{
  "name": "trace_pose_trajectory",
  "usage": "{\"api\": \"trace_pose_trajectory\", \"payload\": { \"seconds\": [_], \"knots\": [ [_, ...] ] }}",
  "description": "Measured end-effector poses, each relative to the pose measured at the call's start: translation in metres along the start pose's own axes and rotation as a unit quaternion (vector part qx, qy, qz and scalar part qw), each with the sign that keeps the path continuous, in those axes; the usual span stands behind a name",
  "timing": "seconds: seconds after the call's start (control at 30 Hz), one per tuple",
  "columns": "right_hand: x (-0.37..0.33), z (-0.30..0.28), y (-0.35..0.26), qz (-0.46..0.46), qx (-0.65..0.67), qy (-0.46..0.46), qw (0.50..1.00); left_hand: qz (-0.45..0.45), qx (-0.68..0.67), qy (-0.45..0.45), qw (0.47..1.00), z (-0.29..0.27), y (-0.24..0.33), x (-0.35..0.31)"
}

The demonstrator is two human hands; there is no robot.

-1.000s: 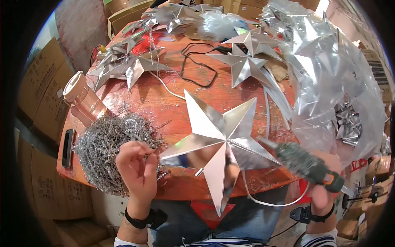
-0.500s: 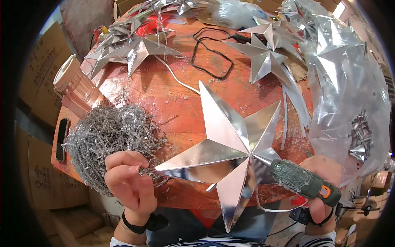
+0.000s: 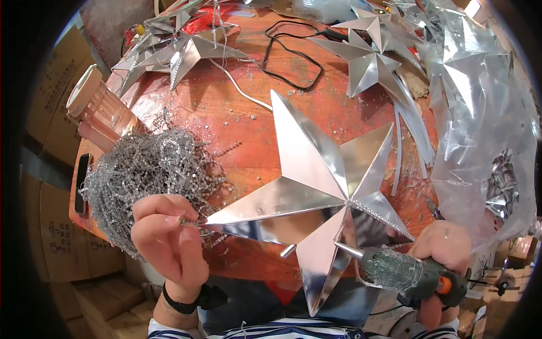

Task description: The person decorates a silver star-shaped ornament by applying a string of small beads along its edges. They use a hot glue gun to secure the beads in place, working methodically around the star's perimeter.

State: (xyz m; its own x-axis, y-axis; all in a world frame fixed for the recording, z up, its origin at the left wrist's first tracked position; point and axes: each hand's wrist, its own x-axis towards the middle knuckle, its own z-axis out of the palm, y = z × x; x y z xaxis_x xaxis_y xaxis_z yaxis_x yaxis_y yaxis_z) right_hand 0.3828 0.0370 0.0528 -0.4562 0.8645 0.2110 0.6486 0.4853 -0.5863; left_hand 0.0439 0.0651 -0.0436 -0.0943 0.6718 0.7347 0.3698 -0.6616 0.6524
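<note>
A large mirror-silver star (image 3: pixel 316 186) lies at the near edge of the red-brown table (image 3: pixel 237 124). My left hand (image 3: pixel 166 234) pinches a thin silver bead strand right at the star's left tip. Behind that hand sits a tangled pile of silver bead chain (image 3: pixel 144 169). My right hand (image 3: pixel 443 251) grips a glue gun (image 3: pixel 403 271) crusted with old glue, its metal nozzle touching the star near its centre. A beaded line runs along the star's lower right ridge.
Several finished silver stars (image 3: pixel 186 48) lie at the back left and more stars (image 3: pixel 367 59) at the back right. A black cable (image 3: pixel 293 53) loops between them. Clear plastic bags (image 3: pixel 480 130) cover the right side. A pink cup (image 3: pixel 99 107) and a phone (image 3: pixel 81 183) sit at the left edge. Cardboard boxes (image 3: pixel 56 243) stand below.
The view has closed in on the star. My left hand stays at the star's left tip with the strand. The glue gun's nozzle has come in against the star near its centre.
</note>
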Motion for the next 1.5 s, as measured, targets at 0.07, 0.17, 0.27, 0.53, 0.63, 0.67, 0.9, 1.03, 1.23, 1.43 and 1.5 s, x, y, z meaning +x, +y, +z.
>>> {"api": "trace_pose_trajectory", "payload": {
  "seconds": [0.07, 0.17, 0.27, 0.53, 0.63, 0.67, 0.9, 1.03, 1.23, 1.43, 1.5],
  "knots": [
    [0.005, 0.012, 0.000, -0.044, -0.009, 0.062, 0.997, -0.002, 0.001, -0.003, 1.000, 0.001, 0.001, 0.000],
    [0.004, 0.012, 0.002, -0.094, -0.001, 0.061, 0.994, -0.010, -0.004, -0.006, 1.000, 0.002, 0.004, -0.001],
    [-0.007, -0.004, 0.026, -0.165, 0.009, -0.042, 0.985, -0.010, 0.004, -0.002, 1.000, 0.000, 0.006, 0.001],
    [-0.014, -0.010, 0.031, -0.166, 0.060, -0.141, 0.974, 0.003, -0.002, -0.023, 1.000, 0.001, 0.001, 0.002],
    [-0.020, 0.002, 0.028, -0.129, 0.074, -0.104, 0.983, 0.008, -0.005, -0.013, 1.000, -0.002, 0.000, 0.001],
    [-0.026, 0.009, 0.017, -0.079, 0.068, -0.066, 0.992, 0.009, -0.002, -0.013, 1.000, -0.003, 0.001, 0.001],
    [-0.040, 0.015, -0.001, -0.028, 0.006, -0.052, 0.998, 0.013, -0.025, -0.003, 1.000, 0.003, 0.001, 0.003],
    [-0.045, 0.019, -0.008, -0.033, 0.000, -0.055, 0.998, 0.023, -0.028, -0.001, 0.999, 0.004, 0.000, 0.004],
    [-0.045, 0.026, -0.023, -0.049, -0.038, -0.014, 0.998, 0.027, -0.042, 0.005, 0.999, 0.004, -0.004, 0.003],
    [-0.047, 0.032, -0.031, -0.059, -0.041, 0.071, 0.995, 0.018, -0.059, 0.006, 0.998, 0.002, -0.006, 0.002],
    [-0.046, 0.024, -0.024, -0.090, -0.013, 0.024, 0.996, 0.021, -0.051, 0.007, 0.998, 0.001, -0.007, 0.002]
  ]
}}
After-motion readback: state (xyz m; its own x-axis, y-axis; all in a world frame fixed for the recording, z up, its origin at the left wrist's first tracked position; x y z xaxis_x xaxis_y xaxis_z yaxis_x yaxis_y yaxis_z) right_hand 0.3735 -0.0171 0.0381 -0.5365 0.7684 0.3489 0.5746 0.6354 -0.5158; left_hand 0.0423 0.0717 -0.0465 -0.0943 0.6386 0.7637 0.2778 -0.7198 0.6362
